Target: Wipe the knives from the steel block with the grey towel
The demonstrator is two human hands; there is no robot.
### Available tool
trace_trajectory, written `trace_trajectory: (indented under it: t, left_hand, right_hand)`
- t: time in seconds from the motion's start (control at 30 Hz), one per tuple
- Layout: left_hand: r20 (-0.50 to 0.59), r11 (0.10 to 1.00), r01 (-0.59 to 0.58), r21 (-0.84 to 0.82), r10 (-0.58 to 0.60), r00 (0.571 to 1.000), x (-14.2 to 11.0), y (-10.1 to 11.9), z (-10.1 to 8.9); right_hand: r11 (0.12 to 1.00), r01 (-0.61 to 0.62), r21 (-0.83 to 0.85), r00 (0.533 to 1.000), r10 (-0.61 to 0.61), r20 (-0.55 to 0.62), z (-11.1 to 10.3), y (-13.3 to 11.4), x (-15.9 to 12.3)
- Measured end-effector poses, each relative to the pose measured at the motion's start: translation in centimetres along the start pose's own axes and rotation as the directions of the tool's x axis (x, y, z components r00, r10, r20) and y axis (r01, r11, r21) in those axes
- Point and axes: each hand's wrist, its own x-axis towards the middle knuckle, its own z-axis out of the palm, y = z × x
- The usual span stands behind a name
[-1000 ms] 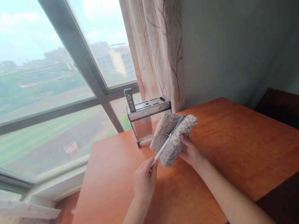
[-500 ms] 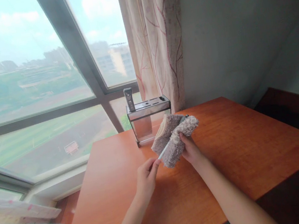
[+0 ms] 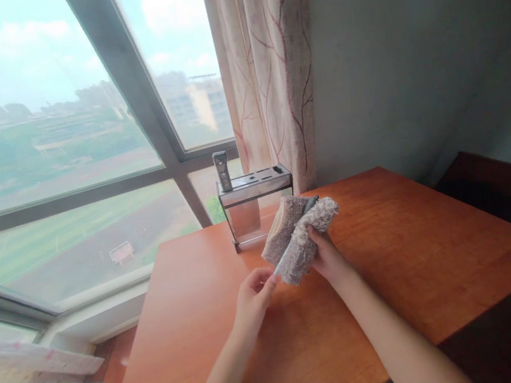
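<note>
My right hand (image 3: 326, 251) is closed around a fluffy grey-brown cloth (image 3: 308, 241), its thumb pressed on the near fold. The cloth is folded in two and held above the table, its lighter lining showing at the left edge. In the crease lies a thin pale strip (image 3: 282, 260), mostly hidden by the fabric; its kind cannot be made out. My left hand (image 3: 255, 297) pinches the near end of this strip between thumb and fingertips. A small dark piece (image 3: 315, 199) pokes out at the far end of the fold.
Behind the cloth, a metal-framed, slotted stand (image 3: 254, 185) with clear sides stands on the wooden table (image 3: 199, 328). A grey handle (image 3: 222, 171) sticks up from its left slot. A window (image 3: 62, 150) is at the left, with a patterned curtain (image 3: 265, 62) beyond the stand.
Less of the pale strip shows between my left fingers and the cloth. The cloth and my left hand have shifted very slightly; both hands keep their hold.
</note>
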Motion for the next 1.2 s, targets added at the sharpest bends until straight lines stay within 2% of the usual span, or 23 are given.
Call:
trace_trajectory:
  t: [0.03,0.1,0.37,0.5,0.6,0.7,0.77,0.83,0.93,1.0,1.07,1.13,1.2]
  left_hand:
    - [-0.044,1.0,-0.024,0.017,0.024,0.999,0.1,-0.1,0.0]
    - [-0.06,1.0,-0.027,0.007,0.027,0.998,0.2,-0.1,-0.1]
    - [0.075,0.984,0.157,-0.087,-0.151,0.986,-0.7,0.8,-0.2]
    - [0.174,0.978,0.194,-0.08,-0.178,0.969,-0.9,0.8,-0.2]
    - [0.16,0.992,0.123,-0.033,-0.117,0.98,-0.6,0.4,-0.1]
    - [0.057,0.989,-0.069,0.135,0.062,0.996,-0.5,0.1,0.2]
    - [-0.009,0.948,-0.177,0.263,0.186,0.983,-0.5,0.0,0.2]
    - [-0.057,0.911,-0.223,0.346,0.258,0.964,-0.5,0.0,0.1]
    - [-0.057,0.897,-0.236,0.373,0.277,0.959,-0.5,-0.1,-0.3]
    - [-0.03,0.912,-0.229,0.34,0.254,0.967,-0.5,-0.1,-0.4]
    - [0.013,0.954,-0.169,0.249,0.171,0.985,-0.5,0.0,-0.5]
    - [0.103,0.993,-0.02,0.119,0.008,0.995,-0.5,0.3,-0.6]
    - [0.238,0.987,0.163,0.008,-0.161,0.958,-0.7,0.7,-0.7]
  right_hand:
    - [1.0,-0.003,-0.006,1.0,0.003,-0.004,0.1,0.0,0.0]
    - [1.0,-0.01,-0.014,1.0,0.01,-0.005,0.2,-0.1,0.0]
    - [1.0,-0.007,-0.01,1.0,0.007,-0.013,-0.3,-0.1,0.0]
    - [1.0,-0.024,0.004,1.0,0.024,-0.003,-0.4,-0.2,0.0]
    - [1.0,-0.011,-0.014,1.0,0.011,-0.009,-0.3,-0.2,0.0]
    - [0.999,-0.002,-0.047,1.0,0.001,-0.012,-0.1,0.0,-0.1]
    - [0.999,-0.011,-0.053,1.0,0.011,-0.009,0.0,0.1,-0.1]
    - [0.999,-0.018,-0.04,1.0,0.018,-0.002,0.2,0.2,-0.1]
    - [1.0,-0.001,-0.017,1.0,0.001,0.004,0.2,0.3,-0.2]
    - [1.0,0.008,-0.011,1.0,-0.008,-0.004,0.1,0.2,-0.2]
    - [1.0,0.001,-0.009,1.0,-0.002,-0.023,0.0,0.1,-0.2]
    - [1.0,-0.011,-0.005,0.999,0.011,-0.038,-0.1,0.1,-0.2]
    - [1.0,-0.024,-0.001,0.999,0.024,-0.044,-0.2,0.0,-0.3]
